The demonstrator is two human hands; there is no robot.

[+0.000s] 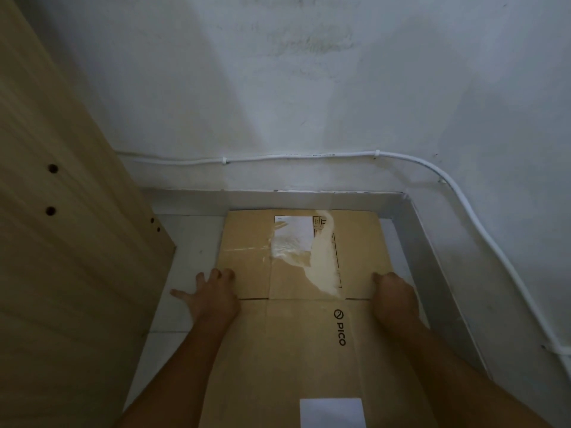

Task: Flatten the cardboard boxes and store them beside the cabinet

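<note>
A flattened brown cardboard box with "PICO" print, white labels and torn tape lies on the tiled floor in the corner, to the right of the wooden cabinet side. My left hand rests on the box's left edge, its fingers spread, some over the floor. At the box's right edge, my right hand has its fingers curled around the cardboard.
The white wall stands straight ahead with a white cable clipped along it and running down the right. A grey skirting borders the floor. Pale floor tiles show between cabinet and box.
</note>
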